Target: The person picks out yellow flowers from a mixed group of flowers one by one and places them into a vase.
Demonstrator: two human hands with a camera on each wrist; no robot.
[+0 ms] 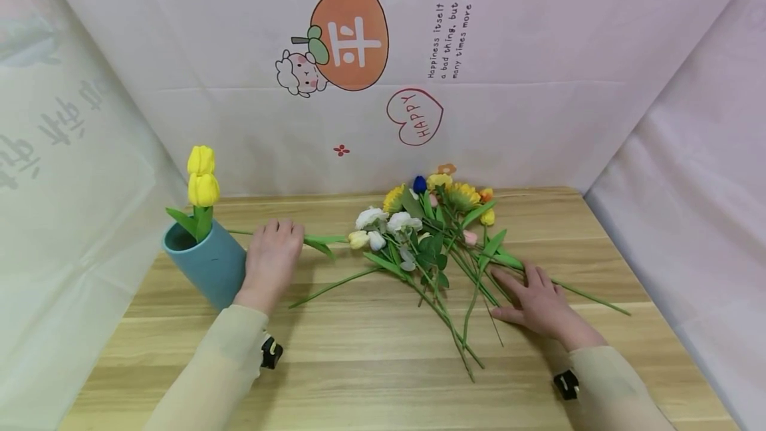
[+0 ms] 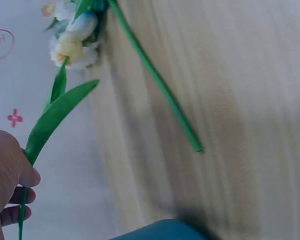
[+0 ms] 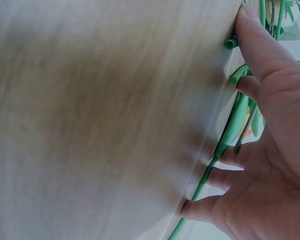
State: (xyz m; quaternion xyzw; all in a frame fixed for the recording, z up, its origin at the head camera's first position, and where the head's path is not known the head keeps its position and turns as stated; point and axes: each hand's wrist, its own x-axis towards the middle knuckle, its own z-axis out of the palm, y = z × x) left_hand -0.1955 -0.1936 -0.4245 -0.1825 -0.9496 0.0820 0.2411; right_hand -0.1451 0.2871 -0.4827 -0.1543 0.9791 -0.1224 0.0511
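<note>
Pale yellow tulip [image 1: 358, 239]: showing a rounded bud, slim green stem and long leaves, stretching between the teal vase [image 1: 209, 265] and the flower pile [image 1: 431, 251]. Being pinched at the stem by the left hand's [image 1: 275, 255] fingers. Seeing the right hand [image 1: 541, 304] resting spread fingers against other stems [image 1: 589, 296]. Finding bare wood along the counter's [image 1: 359, 364] near side. Disappearing partly under the left hand and behind the vase.

I read "HAPPY" in a heart [image 1: 415, 117] and "Happiness itself is not a bad thing" [image 1: 445, 25], both on the back cloth [image 1: 239, 138].
</note>
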